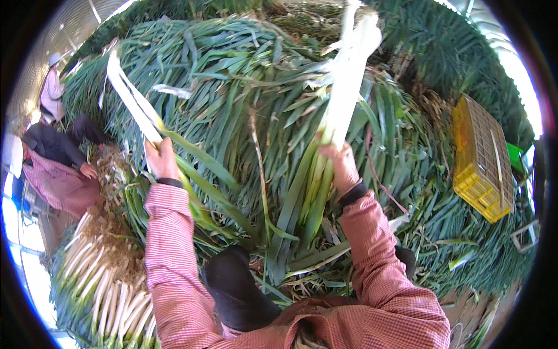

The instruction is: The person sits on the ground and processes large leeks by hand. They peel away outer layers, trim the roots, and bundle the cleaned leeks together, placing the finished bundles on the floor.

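Note:
Long green onions with white stalks lie in front of me. My left hand (162,160) grips a pair of green onions (133,98), their white ends pointing up and to the left, their green leaves trailing down beneath my wrist. A thicker bundle of green onions (348,83) is in my right hand (340,165), held where white turns to green, with the white ends up. Its leaves hang towards my knees. Behind both hands rises a large heap of green onion leaves (244,100). One thin, dry-tipped stalk (257,144) stands out between my hands.
At the right, a yellow plastic crate (481,161) rests on the leaves. Lower left lies a row of white-stalked green onions (117,305) with roots. A seated person (61,174) is close at the left, and another person (52,89) is farther back. A pink strip (383,185) hangs right of my right hand.

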The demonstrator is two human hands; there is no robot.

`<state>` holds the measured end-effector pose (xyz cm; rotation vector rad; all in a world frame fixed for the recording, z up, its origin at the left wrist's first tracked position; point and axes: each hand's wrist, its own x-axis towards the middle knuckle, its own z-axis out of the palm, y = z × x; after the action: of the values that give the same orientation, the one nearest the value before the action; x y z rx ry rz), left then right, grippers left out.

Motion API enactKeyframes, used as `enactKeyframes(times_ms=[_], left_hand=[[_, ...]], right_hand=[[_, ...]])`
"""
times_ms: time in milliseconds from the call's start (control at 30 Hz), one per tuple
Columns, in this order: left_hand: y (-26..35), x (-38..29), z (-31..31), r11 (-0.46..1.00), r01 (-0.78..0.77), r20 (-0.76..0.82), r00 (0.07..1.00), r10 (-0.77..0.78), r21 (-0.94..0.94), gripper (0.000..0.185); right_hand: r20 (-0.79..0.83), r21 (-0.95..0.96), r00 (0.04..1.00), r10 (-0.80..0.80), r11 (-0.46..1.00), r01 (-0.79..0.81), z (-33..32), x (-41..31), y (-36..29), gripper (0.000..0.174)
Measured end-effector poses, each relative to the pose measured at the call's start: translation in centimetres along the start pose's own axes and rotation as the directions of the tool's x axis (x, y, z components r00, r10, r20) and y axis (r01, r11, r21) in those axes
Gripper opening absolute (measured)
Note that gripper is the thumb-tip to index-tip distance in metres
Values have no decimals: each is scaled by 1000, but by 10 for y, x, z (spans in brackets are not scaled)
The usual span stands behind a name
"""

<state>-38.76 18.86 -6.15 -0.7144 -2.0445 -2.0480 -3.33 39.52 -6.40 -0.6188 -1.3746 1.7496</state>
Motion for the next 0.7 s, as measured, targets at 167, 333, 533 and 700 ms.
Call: enactKeyframes(times_ms=[167, 333, 533, 700], left_hand=[[141, 35, 41, 877, -439, 327, 872, 364, 195, 24], [291, -3, 88, 897, -434, 687, 676, 265, 81, 27], [394, -105, 106, 968, -191, 950, 296, -100, 161, 35], [318, -228, 66, 895, 255, 913, 87, -398, 365, 45]], right_hand=[[-98, 401, 981, -165, 896, 190, -56, 11, -79, 37], [-132, 711, 962, -239, 653, 260, -55, -30, -185, 32], [51, 852, 967, -250, 517, 88, -51, -99, -144, 25], [234, 863, 972, 8, 459, -212, -24, -207, -94, 28]])
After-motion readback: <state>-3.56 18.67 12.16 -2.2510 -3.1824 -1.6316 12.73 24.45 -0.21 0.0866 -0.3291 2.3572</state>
